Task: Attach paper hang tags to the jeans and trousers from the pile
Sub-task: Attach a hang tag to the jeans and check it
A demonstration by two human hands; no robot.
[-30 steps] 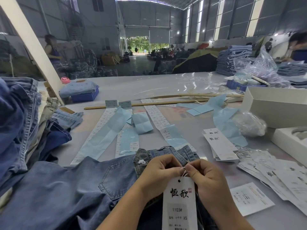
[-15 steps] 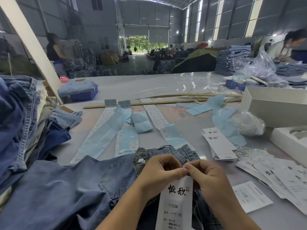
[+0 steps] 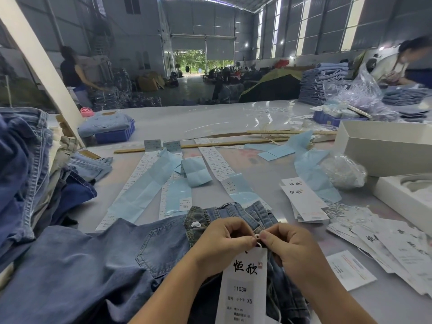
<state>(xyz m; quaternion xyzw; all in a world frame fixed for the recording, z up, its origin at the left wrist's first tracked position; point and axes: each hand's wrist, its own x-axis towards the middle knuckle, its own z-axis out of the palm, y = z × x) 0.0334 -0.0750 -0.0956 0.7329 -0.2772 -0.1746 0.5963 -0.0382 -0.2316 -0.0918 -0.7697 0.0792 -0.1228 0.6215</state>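
A pair of blue jeans (image 3: 98, 265) lies flat at the table's near edge, waistband toward the middle. Over the waistband, my left hand (image 3: 222, 244) and my right hand (image 3: 294, 251) meet fingertip to fingertip and pinch the white string (image 3: 257, 238) of a white paper hang tag (image 3: 244, 286). The tag hangs below my fingers, printed with black characters and "1103# XS". More hang tags (image 3: 304, 199) lie stacked to the right, and others (image 3: 385, 244) are fanned out loosely. A pile of jeans and trousers (image 3: 25, 174) rises at the left.
Long label strips and light blue backing paper (image 3: 145, 190) lie across the table's middle, behind them wooden sticks (image 3: 210, 144). White boxes (image 3: 383, 150) and a clear bag (image 3: 343, 170) sit at the right. A blue crate with jeans (image 3: 114, 134) stands back left. People work beyond the table.
The hang tag has shifted slightly under my fingers and now hangs straight. Both hands stay together at the waistband, working the string.
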